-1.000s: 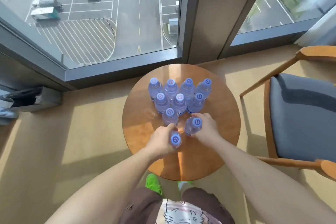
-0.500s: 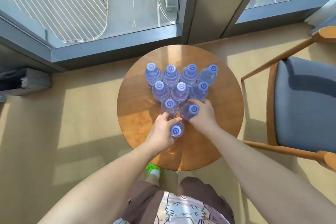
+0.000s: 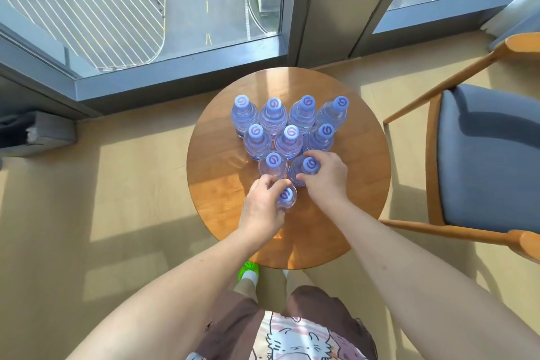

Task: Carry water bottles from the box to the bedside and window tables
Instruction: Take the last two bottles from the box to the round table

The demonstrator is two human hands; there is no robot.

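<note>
Several clear water bottles with blue caps stand upright in a triangle on the round wooden window table point(image 3: 359, 190). The far row point(image 3: 273, 114) holds the most bottles, and the rows narrow toward me. My left hand point(image 3: 263, 207) grips the nearest bottle point(image 3: 286, 196) at the triangle's tip. My right hand point(image 3: 324, 177) is closed around the right bottle point(image 3: 309, 164) of the two-bottle row, beside another bottle point(image 3: 273, 162). Both held bottles stand on the tabletop.
A wooden armchair with a grey seat point(image 3: 485, 161) stands close to the table's right. Floor-length windows point(image 3: 146, 9) and their grey sill run behind the table. A grey bag point(image 3: 38, 131) lies on the floor at far left. My feet are under the table's near edge.
Both hands slid their bottles away from me, closing them up against the group. The view shifted slightly, with the table now a little higher in the frame.
</note>
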